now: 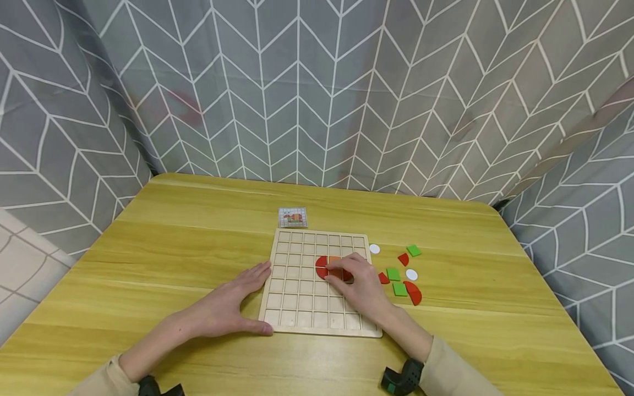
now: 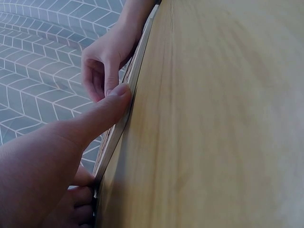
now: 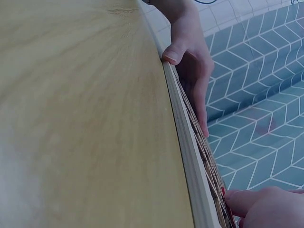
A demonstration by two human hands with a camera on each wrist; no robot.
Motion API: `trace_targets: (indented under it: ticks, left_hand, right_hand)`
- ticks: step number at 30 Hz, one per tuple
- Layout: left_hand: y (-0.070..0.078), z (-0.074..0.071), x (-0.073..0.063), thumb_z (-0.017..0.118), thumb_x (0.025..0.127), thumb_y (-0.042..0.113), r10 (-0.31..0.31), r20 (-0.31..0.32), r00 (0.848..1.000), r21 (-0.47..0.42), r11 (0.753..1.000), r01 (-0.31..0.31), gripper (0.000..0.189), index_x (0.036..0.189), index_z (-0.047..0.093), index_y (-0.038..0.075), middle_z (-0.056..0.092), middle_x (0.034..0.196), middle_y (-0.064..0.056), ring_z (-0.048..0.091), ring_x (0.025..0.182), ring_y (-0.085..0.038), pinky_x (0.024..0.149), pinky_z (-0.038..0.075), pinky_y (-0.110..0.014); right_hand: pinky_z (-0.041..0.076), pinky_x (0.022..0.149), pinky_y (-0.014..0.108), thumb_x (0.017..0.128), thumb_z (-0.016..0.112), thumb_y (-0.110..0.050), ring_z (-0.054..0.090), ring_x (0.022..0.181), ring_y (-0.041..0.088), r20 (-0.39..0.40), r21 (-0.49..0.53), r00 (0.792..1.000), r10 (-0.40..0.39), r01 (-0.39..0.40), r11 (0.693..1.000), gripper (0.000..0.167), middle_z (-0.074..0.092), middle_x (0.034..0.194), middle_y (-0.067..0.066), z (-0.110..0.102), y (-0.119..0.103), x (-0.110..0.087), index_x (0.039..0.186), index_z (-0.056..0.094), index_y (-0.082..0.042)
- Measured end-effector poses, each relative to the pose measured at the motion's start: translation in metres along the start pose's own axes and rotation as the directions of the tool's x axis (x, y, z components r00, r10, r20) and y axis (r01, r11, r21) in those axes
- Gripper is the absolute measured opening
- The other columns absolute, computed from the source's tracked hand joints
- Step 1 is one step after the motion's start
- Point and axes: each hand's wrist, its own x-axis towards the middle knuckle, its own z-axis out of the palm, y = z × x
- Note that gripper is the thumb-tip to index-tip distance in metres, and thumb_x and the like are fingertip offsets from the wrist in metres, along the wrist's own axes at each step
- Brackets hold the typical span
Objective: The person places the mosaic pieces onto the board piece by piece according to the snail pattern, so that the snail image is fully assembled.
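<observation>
A square wooden grid board point(image 1: 287, 302) lies on the table. My left hand point(image 1: 230, 302) rests at its left side, fingers extended along the edge and thumb against the near left corner; the left wrist view shows that thumb on the board's rim. Over the right middle of the grid, my right hand point(image 1: 364, 283) pinches a small reddish-orange piece point(image 1: 336, 273), largely shaded and covered by the fingers. Beside its fingertips, red rounded pieces point(image 1: 321, 267) sit in cells, with an orange piece point(image 1: 334, 259) above. Another red piece is partly hidden under the hand.
A small picture card point(image 1: 293, 217) lies beyond the board. Right of the board are loose green squares point(image 1: 399, 289), white discs point(image 1: 411, 274), red wedges point(image 1: 403, 259) and a larger red curved piece point(image 1: 413, 293). Patterned curtains point(image 1: 317, 99) surround the wooden table point(image 1: 495, 308).
</observation>
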Motion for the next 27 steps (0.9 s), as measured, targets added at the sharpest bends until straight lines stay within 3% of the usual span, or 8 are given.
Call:
trace_targets:
  ticks: [17, 22, 27]
  left_hand:
    - [0.0, 0.0, -0.002, 0.069, 0.072, 0.077, 0.005, -0.001, 1.0, 0.0, 1.0, -0.005, 0.119, 0.158, 0.027, 0.008, 0.018, 0.167, -0.006, 0.02, 0.152, -0.036, 0.118, 0.025, -0.062]
    - [0.001, 0.002, -0.002, 0.071, 0.073, 0.074, 0.011, -0.001, 1.0, -0.005, 1.0, -0.011, 0.117, 0.158, 0.028, 0.006, 0.018, 0.167, -0.006, 0.019, 0.152, -0.036, 0.117, 0.025, -0.062]
    - [-0.001, 0.002, -0.001, 0.072, 0.071, 0.075, 0.004, -0.004, 1.0, 0.004, 1.0, -0.004, 0.119, 0.159, 0.026, 0.008, 0.016, 0.167, -0.004, 0.018, 0.153, -0.033, 0.119, 0.024, -0.06]
  right_hand:
    - [0.048, 0.061, 0.023, 0.08, 0.084, -0.012, 0.059, 0.08, 0.015, -0.002, 0.016, 0.999, 0.049, -0.049, 0.999, 0.022, 0.071, 0.088, 0.001, -0.003, -0.001, -0.001, 0.101, 0.078, -0.01]
    - [0.049, 0.061, 0.023, 0.079, 0.085, -0.01, 0.058, 0.08, 0.016, 0.012, 0.019, 0.995, 0.099, -0.099, 0.995, 0.026, 0.07, 0.092, 0.001, -0.022, 0.006, -0.004, 0.104, 0.077, -0.01]
    - [0.05, 0.067, 0.018, 0.077, 0.085, -0.004, 0.06, 0.082, 0.017, -0.068, -0.039, 0.993, 0.097, -0.1, 0.994, 0.028, 0.071, 0.094, 0.001, -0.05, 0.034, -0.015, 0.103, 0.076, -0.011]
